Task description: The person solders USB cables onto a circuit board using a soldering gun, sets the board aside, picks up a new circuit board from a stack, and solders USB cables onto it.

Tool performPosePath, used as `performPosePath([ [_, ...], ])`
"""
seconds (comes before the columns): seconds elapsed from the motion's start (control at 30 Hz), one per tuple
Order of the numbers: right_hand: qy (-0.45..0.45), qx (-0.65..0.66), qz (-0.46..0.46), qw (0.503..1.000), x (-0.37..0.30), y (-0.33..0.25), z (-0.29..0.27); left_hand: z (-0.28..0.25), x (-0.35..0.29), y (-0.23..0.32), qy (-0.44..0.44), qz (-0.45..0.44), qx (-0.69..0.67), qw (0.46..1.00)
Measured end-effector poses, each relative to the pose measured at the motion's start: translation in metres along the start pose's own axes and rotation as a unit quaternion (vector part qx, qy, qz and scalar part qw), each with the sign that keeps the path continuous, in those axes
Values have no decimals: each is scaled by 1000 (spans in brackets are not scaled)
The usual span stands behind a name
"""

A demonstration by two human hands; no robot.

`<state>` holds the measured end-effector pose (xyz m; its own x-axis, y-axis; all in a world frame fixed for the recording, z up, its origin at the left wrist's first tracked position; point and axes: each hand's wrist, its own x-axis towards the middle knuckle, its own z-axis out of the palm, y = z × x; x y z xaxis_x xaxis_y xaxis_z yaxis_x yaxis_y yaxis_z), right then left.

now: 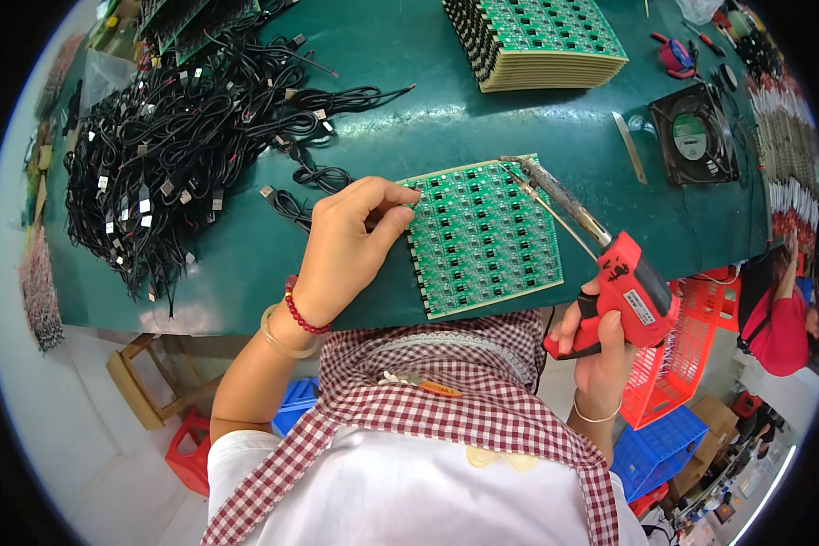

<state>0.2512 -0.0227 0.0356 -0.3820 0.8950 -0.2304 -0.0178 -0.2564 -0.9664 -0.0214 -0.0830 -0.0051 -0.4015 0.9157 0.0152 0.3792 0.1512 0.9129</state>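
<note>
A green circuit board panel (487, 238), set with rows of small black parts, lies near the front edge of the table. My left hand (355, 238) is closed in a pinch at the panel's upper left corner; anything small between thumb and forefinger is hidden. Wrapped round the grip of a red and black soldering gun (642, 289) is my right hand (602, 350), to the right of the panel. The gun's long metal barrel slants up and left, its tip over the panel's upper right part. A thin wire feed tube runs beside the barrel.
Bundled black USB cables (168, 164) cover the table's left side. A tall stack of similar panels (541, 41) stands at the back. On the right are a metal strip (629, 148) and a black fan (693, 136). Red (669, 359) and blue crates (660, 453) sit below the table.
</note>
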Motion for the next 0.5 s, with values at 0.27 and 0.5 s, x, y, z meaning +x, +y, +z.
performPosePath([
  [0.27, -52, -32, 8, 998, -7, 3, 0, 3, 5, 4, 15, 101, 164, 981],
  [0.5, -83, -101, 51, 990, -10, 12, 7, 10, 9, 8, 28, 96, 211, 972],
])
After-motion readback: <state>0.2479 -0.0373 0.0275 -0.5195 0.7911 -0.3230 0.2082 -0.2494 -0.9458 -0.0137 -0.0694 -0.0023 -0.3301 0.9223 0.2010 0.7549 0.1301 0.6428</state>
